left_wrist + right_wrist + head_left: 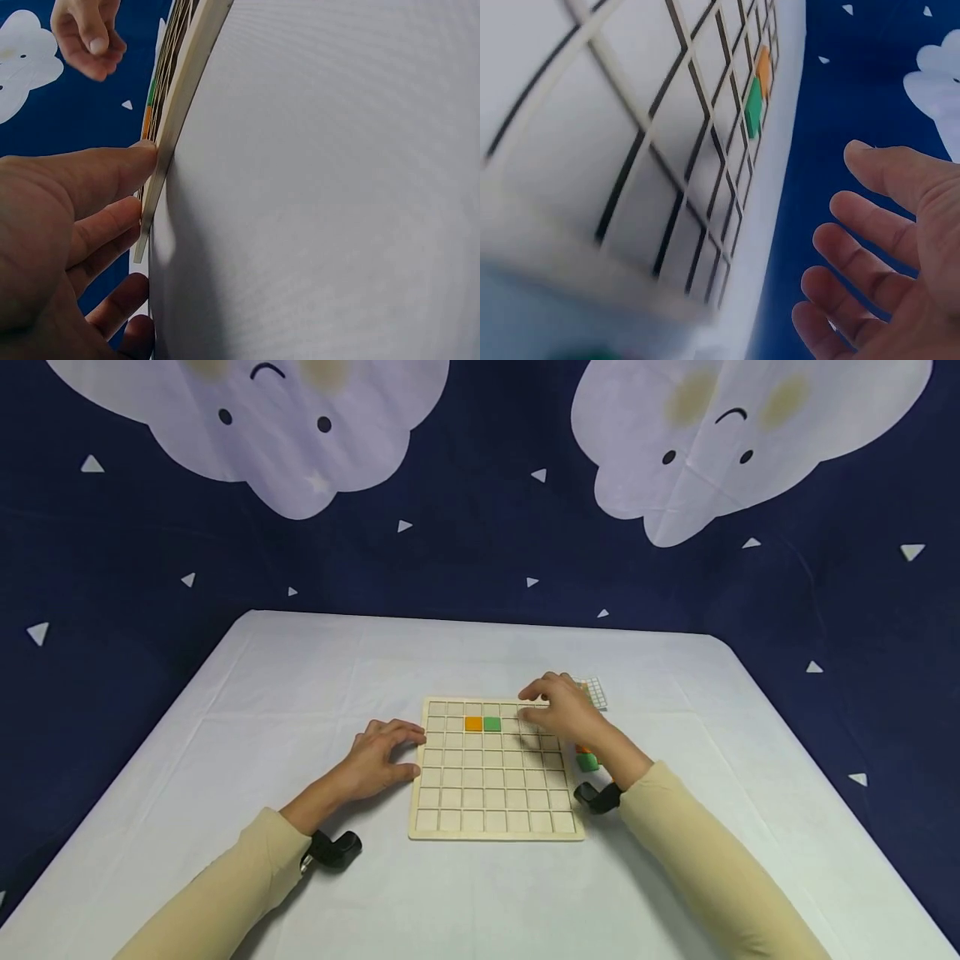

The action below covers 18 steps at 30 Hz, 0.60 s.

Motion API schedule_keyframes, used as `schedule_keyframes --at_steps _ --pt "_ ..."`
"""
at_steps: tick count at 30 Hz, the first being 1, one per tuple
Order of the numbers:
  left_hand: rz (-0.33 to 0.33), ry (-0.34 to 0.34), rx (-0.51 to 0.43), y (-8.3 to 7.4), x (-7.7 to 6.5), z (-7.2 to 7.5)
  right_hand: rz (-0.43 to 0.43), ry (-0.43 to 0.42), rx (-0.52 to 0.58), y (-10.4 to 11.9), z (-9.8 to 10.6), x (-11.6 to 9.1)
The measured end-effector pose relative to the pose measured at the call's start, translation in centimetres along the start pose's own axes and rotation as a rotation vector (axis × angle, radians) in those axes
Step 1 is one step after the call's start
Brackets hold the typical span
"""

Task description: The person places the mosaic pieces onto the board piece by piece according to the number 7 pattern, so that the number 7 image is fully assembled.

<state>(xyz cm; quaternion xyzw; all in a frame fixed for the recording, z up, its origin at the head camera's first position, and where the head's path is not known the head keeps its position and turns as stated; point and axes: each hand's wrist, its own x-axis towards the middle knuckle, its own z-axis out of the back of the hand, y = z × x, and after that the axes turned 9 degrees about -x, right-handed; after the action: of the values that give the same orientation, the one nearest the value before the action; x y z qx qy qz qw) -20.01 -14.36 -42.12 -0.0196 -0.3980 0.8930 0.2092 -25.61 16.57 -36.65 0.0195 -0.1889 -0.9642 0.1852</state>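
A wooden grid board (495,797) lies flat on the table. In its upper rows an orange tile (473,724) and a green tile (492,724) sit side by side in separate squares. My left hand (372,762) rests at the board's left edge; the left wrist view has its thumb touching the rim, with the other fingers loosely bent. Over the board's upper right part hovers my right hand (564,708), thumb and fingers spread apart. Seen from the right wrist, nothing is between those fingers (870,225).
Right of the board lie loose tiles, among them a green tile (588,762), partly hidden by the right wrist. A card with a printed grid (596,692) lies beyond the right hand. A white cloth (300,693) covers the table, with a dark blue curtain (480,552) behind.
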Motion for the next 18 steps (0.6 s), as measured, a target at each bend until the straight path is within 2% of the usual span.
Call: schedule_keyframes --at_steps 7,18 --pt "0.002 0.007 -0.005 0.0 0.1 0.0 -0.019 -0.051 -0.022 -2.5 1.0 -2.4" --pt "0.007 0.005 -0.007 -0.1 0.0 0.1 -0.128 -0.012 -0.07 -5.9 1.5 -7.4"
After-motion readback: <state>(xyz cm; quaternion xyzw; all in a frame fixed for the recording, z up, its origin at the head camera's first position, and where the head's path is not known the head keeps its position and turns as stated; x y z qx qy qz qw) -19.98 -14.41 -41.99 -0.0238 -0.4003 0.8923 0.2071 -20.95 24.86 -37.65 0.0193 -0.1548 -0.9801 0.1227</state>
